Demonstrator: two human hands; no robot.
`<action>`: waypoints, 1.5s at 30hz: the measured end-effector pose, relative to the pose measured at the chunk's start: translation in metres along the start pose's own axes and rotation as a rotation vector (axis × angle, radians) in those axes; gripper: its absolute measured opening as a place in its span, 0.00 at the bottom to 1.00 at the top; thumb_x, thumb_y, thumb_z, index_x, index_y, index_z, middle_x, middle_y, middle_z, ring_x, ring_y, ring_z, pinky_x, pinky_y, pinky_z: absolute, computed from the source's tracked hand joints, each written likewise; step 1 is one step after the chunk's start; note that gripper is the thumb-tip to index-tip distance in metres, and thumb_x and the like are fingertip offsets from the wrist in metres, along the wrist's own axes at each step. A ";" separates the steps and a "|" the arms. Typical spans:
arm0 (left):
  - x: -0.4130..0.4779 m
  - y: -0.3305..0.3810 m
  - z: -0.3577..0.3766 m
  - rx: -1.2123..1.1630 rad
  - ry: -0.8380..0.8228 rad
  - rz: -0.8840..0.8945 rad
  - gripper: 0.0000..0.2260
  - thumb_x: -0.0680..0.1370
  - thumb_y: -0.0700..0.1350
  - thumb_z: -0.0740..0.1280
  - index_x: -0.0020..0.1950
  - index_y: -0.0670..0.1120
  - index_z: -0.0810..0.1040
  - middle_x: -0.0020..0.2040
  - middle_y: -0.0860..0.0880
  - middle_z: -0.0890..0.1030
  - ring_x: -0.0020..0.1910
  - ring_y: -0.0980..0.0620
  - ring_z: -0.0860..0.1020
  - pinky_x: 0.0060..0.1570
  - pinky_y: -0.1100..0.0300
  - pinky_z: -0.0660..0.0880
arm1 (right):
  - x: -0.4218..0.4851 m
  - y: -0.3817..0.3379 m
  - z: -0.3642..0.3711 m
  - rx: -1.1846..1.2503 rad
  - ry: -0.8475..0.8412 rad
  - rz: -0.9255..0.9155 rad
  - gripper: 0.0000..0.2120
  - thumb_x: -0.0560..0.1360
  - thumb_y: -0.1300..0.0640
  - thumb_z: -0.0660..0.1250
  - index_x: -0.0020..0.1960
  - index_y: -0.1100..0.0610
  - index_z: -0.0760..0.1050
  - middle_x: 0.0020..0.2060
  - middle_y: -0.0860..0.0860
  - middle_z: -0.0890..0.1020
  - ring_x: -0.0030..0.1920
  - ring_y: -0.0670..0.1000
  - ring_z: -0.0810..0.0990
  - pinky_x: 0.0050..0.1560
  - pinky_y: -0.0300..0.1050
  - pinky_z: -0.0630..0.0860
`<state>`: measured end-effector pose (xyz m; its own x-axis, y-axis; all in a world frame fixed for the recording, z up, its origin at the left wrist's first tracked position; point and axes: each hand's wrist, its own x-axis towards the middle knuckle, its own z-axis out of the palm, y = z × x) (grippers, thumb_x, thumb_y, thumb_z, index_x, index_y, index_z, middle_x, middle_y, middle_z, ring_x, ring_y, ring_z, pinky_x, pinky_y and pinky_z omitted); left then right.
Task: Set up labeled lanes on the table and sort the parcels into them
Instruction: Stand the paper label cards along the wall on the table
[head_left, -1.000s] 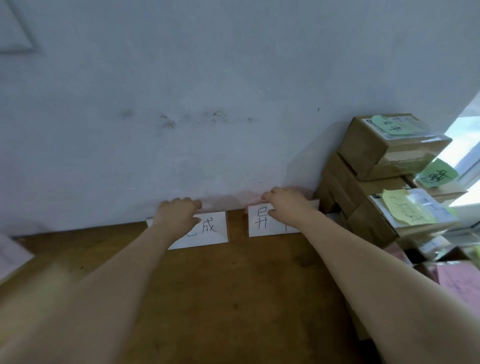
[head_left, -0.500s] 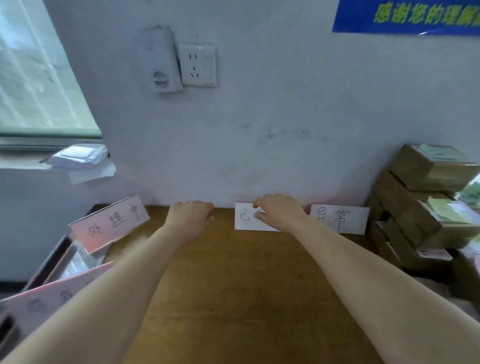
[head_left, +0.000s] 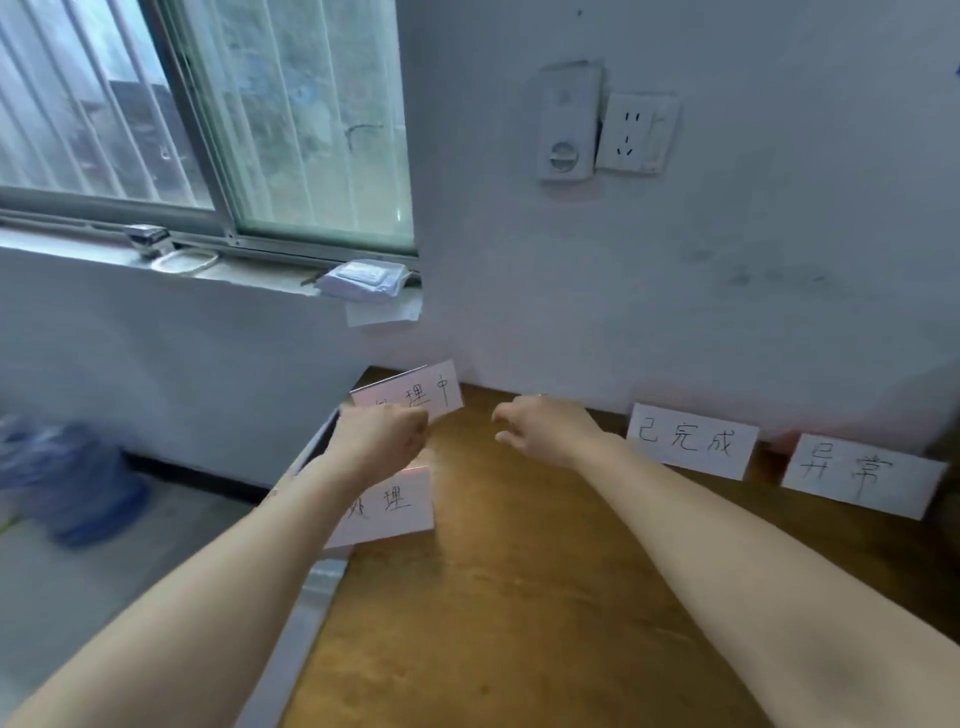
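Grasping a white handwritten card (head_left: 427, 395) is the left hand (head_left: 382, 439); right hand (head_left: 545, 431) grip released

Brown wooden table (head_left: 519, 597), pushed up against the wall, with a metal strip (head_left: 306, 597) running down its left edge. Along the far side, at the foot of the wall, sit two handwritten white cards: the middle card (head_left: 691, 440) and, just right of it, the right card (head_left: 860, 475). At the far left corner is the corner card (head_left: 421, 395), tilted. Nearer, on the left edge, is the near card (head_left: 389, 506).
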<state>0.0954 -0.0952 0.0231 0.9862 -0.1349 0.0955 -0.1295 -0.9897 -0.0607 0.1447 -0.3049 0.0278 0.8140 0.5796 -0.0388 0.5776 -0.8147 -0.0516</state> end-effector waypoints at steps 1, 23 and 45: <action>-0.002 -0.010 0.002 -0.003 -0.011 -0.031 0.10 0.81 0.50 0.58 0.57 0.51 0.76 0.55 0.52 0.80 0.52 0.48 0.78 0.47 0.56 0.72 | 0.009 -0.006 0.002 -0.006 -0.003 -0.024 0.17 0.81 0.48 0.59 0.67 0.52 0.71 0.60 0.52 0.78 0.60 0.54 0.77 0.55 0.51 0.75; 0.017 -0.127 0.068 -0.133 -0.088 -0.112 0.11 0.81 0.51 0.58 0.58 0.51 0.77 0.55 0.53 0.80 0.51 0.52 0.78 0.43 0.61 0.71 | 0.144 -0.117 0.095 0.049 -0.384 -0.316 0.24 0.78 0.48 0.65 0.73 0.51 0.66 0.66 0.51 0.76 0.62 0.53 0.76 0.54 0.45 0.76; 0.162 -0.129 0.112 -0.053 -0.193 0.147 0.22 0.78 0.50 0.64 0.72 0.54 0.66 0.67 0.49 0.71 0.63 0.47 0.70 0.54 0.55 0.72 | 0.151 0.010 0.077 0.096 -0.350 0.365 0.15 0.77 0.56 0.64 0.63 0.47 0.75 0.57 0.51 0.80 0.57 0.56 0.78 0.46 0.45 0.71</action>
<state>0.2832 0.0157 -0.0654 0.9572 -0.2708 -0.1026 -0.2729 -0.9620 -0.0071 0.2684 -0.2240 -0.0558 0.8826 0.2431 -0.4025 0.2380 -0.9692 -0.0634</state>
